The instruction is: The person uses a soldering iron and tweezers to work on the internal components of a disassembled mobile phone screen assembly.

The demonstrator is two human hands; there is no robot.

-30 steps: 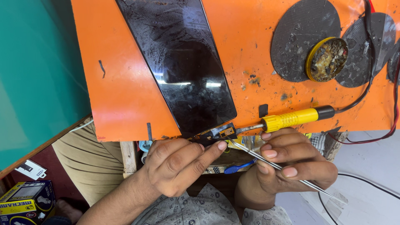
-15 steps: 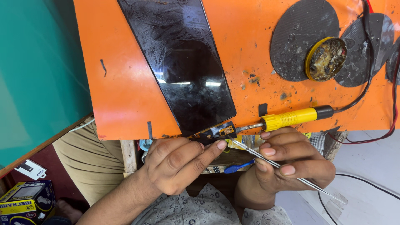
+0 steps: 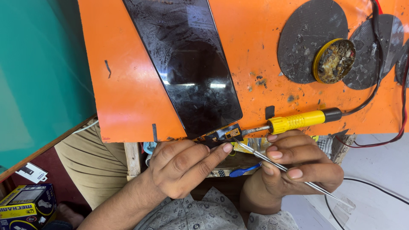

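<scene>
A black phone (image 3: 191, 72) lies screen-up on an orange work mat (image 3: 128, 85). At the phone's near end sits a small circuit part with an orange flex (image 3: 223, 133). My left hand (image 3: 183, 166) pinches this part between thumb and forefinger at the mat's edge. My right hand (image 3: 298, 166) grips thin metal tweezers (image 3: 272, 161), whose tips reach the part. A yellow-handled soldering iron (image 3: 298, 121) lies on the mat just above my right fingers, its tip pointing at the part.
A round yellow tin of flux (image 3: 334, 60) sits on dark round pads (image 3: 311, 40) at the right. Black and red cables (image 3: 383, 106) run along the mat's right side. A blue tool handle (image 3: 245, 170) lies below. A teal surface (image 3: 38, 72) is at the left, with boxes (image 3: 25, 204) below it.
Both hands stay almost still at the phone's near end; the view has shifted slightly.
</scene>
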